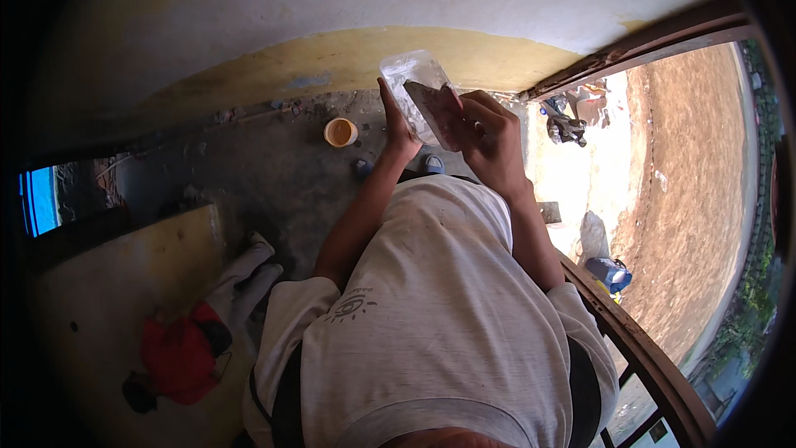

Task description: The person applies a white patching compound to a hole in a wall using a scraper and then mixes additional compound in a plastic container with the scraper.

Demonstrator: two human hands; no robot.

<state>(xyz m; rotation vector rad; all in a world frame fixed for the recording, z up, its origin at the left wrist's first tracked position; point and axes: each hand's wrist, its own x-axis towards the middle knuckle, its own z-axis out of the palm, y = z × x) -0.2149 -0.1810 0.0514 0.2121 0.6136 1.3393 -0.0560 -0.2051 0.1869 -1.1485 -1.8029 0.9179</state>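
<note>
Up in front of me, near the wall, my left hand [396,123] is closed around the side of a clear plastic tub [404,64] smeared inside with white paste. My right hand [492,134] grips a flat, greyish scraper [429,100] with a wide blade. Its blade reaches over the tub's opening, slanting down to the right. My right fingers cover the scraper's gripped end. Whether the blade touches the paste, I cannot tell.
A wall [365,54] with white coating over yellow paint rises ahead. On the dark floor stands a cream bucket [340,133]. A person in a red top [182,354] is at lower left. To the right, a brown frame [647,46] borders sunlit ground outside.
</note>
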